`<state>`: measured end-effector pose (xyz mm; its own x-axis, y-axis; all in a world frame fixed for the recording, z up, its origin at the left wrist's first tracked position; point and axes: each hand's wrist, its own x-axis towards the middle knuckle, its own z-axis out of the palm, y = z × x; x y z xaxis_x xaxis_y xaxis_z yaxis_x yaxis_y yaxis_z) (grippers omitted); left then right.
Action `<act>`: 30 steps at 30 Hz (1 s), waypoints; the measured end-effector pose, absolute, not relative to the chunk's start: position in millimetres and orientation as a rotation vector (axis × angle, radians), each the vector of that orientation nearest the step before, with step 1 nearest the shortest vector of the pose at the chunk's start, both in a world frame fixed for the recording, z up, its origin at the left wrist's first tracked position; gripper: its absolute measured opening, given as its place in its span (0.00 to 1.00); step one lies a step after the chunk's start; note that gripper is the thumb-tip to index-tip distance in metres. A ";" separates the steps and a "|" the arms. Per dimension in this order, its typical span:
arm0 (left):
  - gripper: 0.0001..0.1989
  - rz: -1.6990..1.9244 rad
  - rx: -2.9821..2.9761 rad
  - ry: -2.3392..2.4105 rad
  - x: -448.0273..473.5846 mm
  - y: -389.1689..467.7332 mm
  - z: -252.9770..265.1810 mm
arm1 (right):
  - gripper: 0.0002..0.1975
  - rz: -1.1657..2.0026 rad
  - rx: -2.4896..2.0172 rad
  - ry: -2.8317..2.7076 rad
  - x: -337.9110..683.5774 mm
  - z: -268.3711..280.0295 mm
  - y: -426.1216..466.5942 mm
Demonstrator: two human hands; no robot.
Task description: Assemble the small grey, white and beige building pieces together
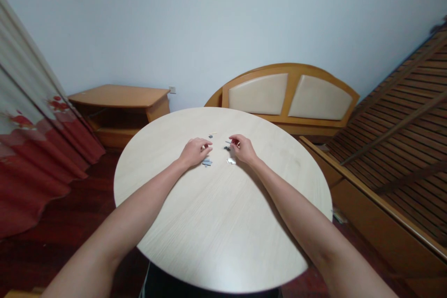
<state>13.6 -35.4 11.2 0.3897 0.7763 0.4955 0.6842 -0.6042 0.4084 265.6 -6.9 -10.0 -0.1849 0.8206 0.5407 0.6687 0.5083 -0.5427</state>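
My left hand (196, 151) is over the round table (209, 223), thumb and fingers apart with nothing visible between them. Just below its fingertips is a small pile of blue-grey pieces (207, 162), perhaps toy bricks. Opposite it, my right hand (242, 148) has its thumb and forefinger close together, and a thin grey piece (228, 142) sticks out from the fingertips. Close under that hand is a small dark piece (226, 148). Several white pieces (231, 161) lie nearer to me. Beyond my left hand are a dark grey piece (210, 136) and a thin cream piece (213, 133).
Against the wall stand a wooden cabinet (122, 95) at left and an arched headboard (291, 67) behind the table. A slatted wooden bed frame (394, 121) leans at right. Red and white curtains (38, 135) hang at left. A wall socket (172, 89) is near the cabinet.
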 end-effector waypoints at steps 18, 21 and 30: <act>0.07 1.001 2.603 1.213 19.9 -38.3 10.1 | 0.05 0.235 -0.858 -2.063 228.5 -5.2 -40.6; 0.07 1.004 2.596 1.210 19.9 -38.4 9.7 | 0.05 0.145 -0.877 -2.077 229.7 -5.6 -40.7; 0.09 0.999 2.586 1.245 19.6 -38.0 9.3 | 0.08 0.056 -0.914 -2.087 230.2 -5.7 -41.5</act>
